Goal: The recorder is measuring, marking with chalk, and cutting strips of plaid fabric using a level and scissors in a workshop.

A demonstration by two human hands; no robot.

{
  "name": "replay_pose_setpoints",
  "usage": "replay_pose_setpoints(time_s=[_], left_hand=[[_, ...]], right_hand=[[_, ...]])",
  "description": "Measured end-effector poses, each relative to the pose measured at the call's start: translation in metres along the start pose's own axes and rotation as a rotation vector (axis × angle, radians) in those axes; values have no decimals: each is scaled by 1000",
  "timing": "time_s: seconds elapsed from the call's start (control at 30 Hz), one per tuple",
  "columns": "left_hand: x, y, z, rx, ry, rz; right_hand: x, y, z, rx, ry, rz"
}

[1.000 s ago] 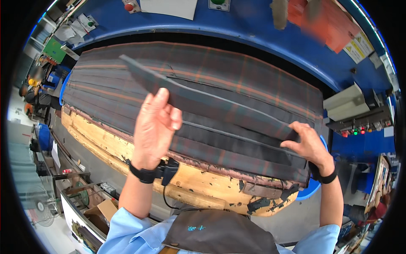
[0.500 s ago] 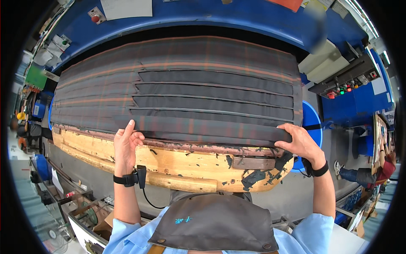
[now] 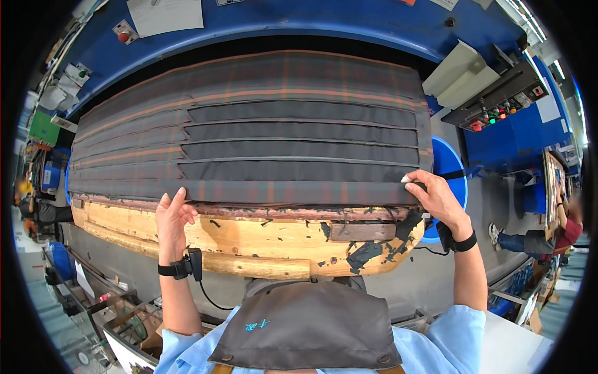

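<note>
Dark plaid fabric point(image 3: 299, 75), striped with orange, lies in overlapping layers in front of me. Several plain dark strips point(image 3: 299, 153) show between its stepped edges, and a plaid strip point(image 3: 299, 192) runs along the near side. My right hand point(image 3: 439, 202) is over the right end of that near strip, thumb and forefinger pinched on a small white piece point(image 3: 405, 179) whose kind I cannot make out. At the near edge, left of the middle, my left hand point(image 3: 172, 221) has thumb and forefinger apart, the other fingers half curled, and holds nothing.
A worn wooden ledge point(image 3: 261, 234) with dark scraps point(image 3: 364, 254) runs between me and the fabric. Beyond stands a blue machine point(image 3: 261, 25); a control panel point(image 3: 498, 112) with lit buttons is at the right. A blue drum point(image 3: 453, 168) stands by the fabric's right end. Another person point(image 3: 560, 230) is far right.
My right hand has come up off the near strip's right end and now shows a white piece in its pinch. The near strip lies flatter. The whole view has shifted slightly.
</note>
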State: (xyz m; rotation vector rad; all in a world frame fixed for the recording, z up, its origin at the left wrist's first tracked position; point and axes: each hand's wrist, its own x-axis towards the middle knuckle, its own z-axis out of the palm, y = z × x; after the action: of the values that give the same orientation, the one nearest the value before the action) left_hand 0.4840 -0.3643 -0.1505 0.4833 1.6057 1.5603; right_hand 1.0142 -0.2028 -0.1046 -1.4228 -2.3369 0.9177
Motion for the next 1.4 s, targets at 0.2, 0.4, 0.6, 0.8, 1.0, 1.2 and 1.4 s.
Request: replay_pose_setpoints(time_s=[0.2,0.4,0.6,0.8,1.0,1.2,1.4], left_hand=[[16,-10,-20,783,289,425],[8,3,-19,1183,-172,771],[17,5,-15,1112,-226,629],[16,12,-10,1066,-252,631],[15,11,0,1088,-284,612],[11,22,10,1191,-284,813],[11,34,52,85,-288,282]], right_hand=[[-3,24,-12,-156,228,-16],[-22,24,-21,-182,156,-132],[-21,23,5,-326,84,-179],[-25,29,-1,-310,94,-186],[-27,33,-3,-314,80,-177],[-19,11,-16,-335,129,-198],[47,-35,-45,-367,315,-351]])
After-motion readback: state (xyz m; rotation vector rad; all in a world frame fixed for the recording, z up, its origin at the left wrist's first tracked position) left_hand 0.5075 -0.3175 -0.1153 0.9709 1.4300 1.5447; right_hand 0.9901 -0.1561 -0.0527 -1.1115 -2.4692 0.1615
